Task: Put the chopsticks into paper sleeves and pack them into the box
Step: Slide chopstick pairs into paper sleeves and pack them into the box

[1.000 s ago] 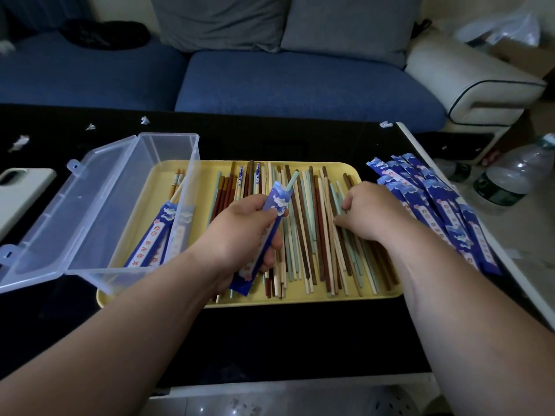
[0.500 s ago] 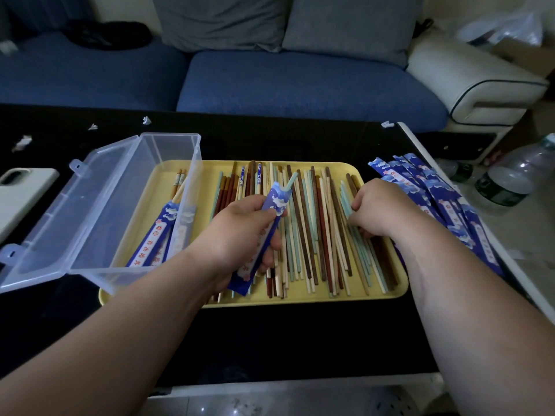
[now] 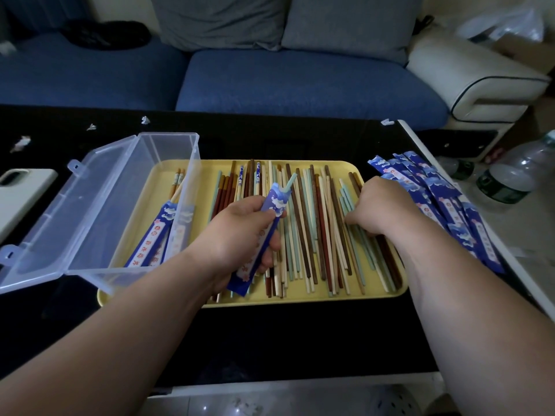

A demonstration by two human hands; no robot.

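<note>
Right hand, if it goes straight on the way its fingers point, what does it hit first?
The right hand points down-left into the loose chopsticks on the yellow tray, probably the teal ones first; maybe touching already.

A blue sofa (image 3: 300, 82) with grey cushions (image 3: 219, 19) sits behind the black surface (image 3: 270, 340). A white phone (image 3: 24, 199) lies at its left edge, with paper scraps (image 3: 145, 119) near the far side. Plastic bottles (image 3: 507, 181) are on the floor to the right, near a cream seat (image 3: 474, 76).
</note>
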